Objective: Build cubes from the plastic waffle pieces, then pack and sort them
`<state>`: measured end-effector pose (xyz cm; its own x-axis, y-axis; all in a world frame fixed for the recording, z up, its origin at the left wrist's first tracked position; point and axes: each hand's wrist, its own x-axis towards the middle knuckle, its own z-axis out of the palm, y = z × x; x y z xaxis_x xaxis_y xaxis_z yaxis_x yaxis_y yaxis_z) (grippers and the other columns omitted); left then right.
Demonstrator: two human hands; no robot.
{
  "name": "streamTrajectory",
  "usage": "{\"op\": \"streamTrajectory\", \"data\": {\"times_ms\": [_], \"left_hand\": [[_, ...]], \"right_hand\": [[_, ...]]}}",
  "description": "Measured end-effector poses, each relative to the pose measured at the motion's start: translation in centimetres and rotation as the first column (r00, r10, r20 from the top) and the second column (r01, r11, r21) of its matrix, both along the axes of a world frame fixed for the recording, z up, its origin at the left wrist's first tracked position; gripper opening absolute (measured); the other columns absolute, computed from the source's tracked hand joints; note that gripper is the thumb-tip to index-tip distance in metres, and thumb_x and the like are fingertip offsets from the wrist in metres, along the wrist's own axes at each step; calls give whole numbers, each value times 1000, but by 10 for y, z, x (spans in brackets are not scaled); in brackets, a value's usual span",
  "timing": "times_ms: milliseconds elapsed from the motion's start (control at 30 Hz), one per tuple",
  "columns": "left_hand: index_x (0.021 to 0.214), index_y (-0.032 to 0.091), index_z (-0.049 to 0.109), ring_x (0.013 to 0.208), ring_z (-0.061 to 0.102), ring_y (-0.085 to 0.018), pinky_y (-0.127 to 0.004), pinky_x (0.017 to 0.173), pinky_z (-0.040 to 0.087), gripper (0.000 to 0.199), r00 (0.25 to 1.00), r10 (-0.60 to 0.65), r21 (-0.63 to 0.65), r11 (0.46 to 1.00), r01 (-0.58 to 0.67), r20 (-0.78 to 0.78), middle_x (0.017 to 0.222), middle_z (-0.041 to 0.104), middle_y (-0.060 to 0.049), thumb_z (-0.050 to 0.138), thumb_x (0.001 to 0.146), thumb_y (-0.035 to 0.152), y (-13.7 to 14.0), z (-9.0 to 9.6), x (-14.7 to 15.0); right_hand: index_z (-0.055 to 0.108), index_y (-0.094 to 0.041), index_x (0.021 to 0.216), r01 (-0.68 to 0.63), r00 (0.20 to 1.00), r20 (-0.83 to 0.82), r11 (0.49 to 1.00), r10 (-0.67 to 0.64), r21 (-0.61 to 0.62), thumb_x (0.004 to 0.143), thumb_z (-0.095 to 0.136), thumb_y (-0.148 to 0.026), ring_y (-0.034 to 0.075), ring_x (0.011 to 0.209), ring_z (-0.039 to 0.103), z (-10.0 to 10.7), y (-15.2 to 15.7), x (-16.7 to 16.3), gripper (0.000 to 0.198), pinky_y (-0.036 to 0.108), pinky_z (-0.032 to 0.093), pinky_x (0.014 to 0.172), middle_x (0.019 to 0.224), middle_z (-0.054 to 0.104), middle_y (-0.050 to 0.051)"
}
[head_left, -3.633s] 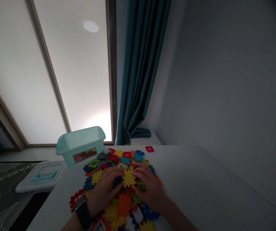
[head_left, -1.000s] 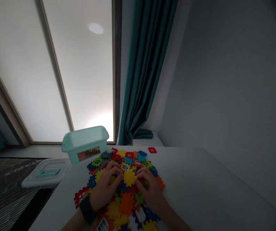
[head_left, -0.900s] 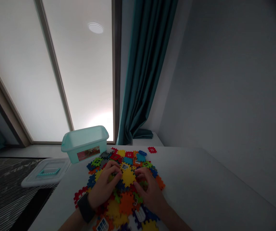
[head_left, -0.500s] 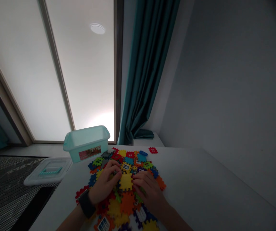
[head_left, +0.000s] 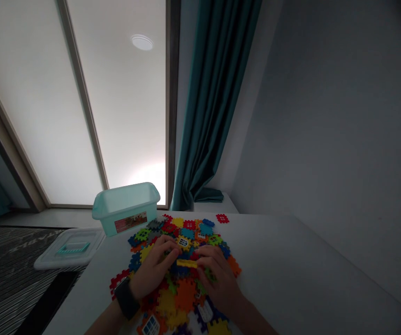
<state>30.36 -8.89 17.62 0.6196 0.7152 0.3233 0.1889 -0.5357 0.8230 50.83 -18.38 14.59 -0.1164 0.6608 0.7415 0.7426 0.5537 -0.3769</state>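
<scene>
Teal tub (head_left: 126,211) just beside pile of toothed pieces (head_left: 185,294); left hand (head_left: 155,267) half-curled, can't tell if gripping; 1 yellow piece (head_left: 186,263) edge-on over pile, between 2 hands; right hand (head_left: 217,278) pinches its right end.

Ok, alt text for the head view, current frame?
A person's right hand holds a yellow toothed piece edge-on, left hand close to its other end, above a pile of colorful toothed pieces on a white table. Beyond, at left, stands an aqua tub, with a translucent lid to its left.
</scene>
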Motion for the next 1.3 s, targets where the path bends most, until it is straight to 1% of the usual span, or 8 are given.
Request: {"op": "streamTrajectory", "data": {"times_ms": [133,200,300,367,567,767,967,1300], "left_hand": [[110,24,63,109,57,-25,-40,97,47,24,999,34,206,978,-25,-40,115,58,-8,44,97,30,-6,0,-2],[125,26,57,115,55,-27,-43,99,46,36,994,46,351,936,-10,-95,123,57,-9,56,89,26,-9,-4,-1],[134,26,52,117,53,-31,-47,101,45,63,982,77,496,868,18,-170,128,57,-9,71,74,22,-10,-13,4],[131,26,54,116,54,-31,-48,101,45,62,976,100,549,835,22,-191,126,59,-9,75,72,24,-8,-18,5],[122,25,60,108,58,-31,-47,95,49,52,985,99,622,783,12,-144,119,62,-9,81,76,38,2,-24,0],[121,26,62,110,58,-30,-46,95,51,46,990,119,557,829,-54,-81,119,61,-10,78,80,42,8,-27,-4],[120,25,63,110,59,-30,-46,95,51,46,991,118,544,836,-68,-58,118,61,-10,77,81,44,7,-29,-3],[118,25,62,108,59,-30,-44,93,51,47,989,133,554,829,-73,-68,117,62,-9,80,78,43,0,-27,-1]], "right_hand": [[56,-21,82,57,920,-344,934,-186,-353,89,53,-26,18,73,64,0,7,2,9,28,53,66,78,65,3],[56,-21,79,17,857,-445,879,-259,-477,87,55,-30,17,64,60,1,10,2,12,25,49,58,70,62,0],[55,-21,78,-50,804,-523,844,-283,-533,84,56,-31,15,60,58,3,11,0,12,23,46,54,65,59,-2],[56,-21,78,-82,808,-529,841,-258,-535,84,57,-31,15,59,58,2,11,-2,11,23,46,53,63,59,-3],[61,-22,87,-25,892,-419,907,-169,-421,90,51,-26,18,64,66,-2,8,-1,11,26,54,56,71,67,1],[61,-24,117,78,997,8,995,-78,-60,92,52,-16,24,110,63,5,-2,-1,28,42,54,97,117,67,9],[59,-22,117,78,978,193,997,-79,15,94,52,-15,24,108,63,1,-1,3,26,42,56,93,116,66,11],[61,-23,116,74,963,256,995,-88,64,94,53,-13,23,104,64,2,-1,7,25,42,56,90,110,67,10]]}}
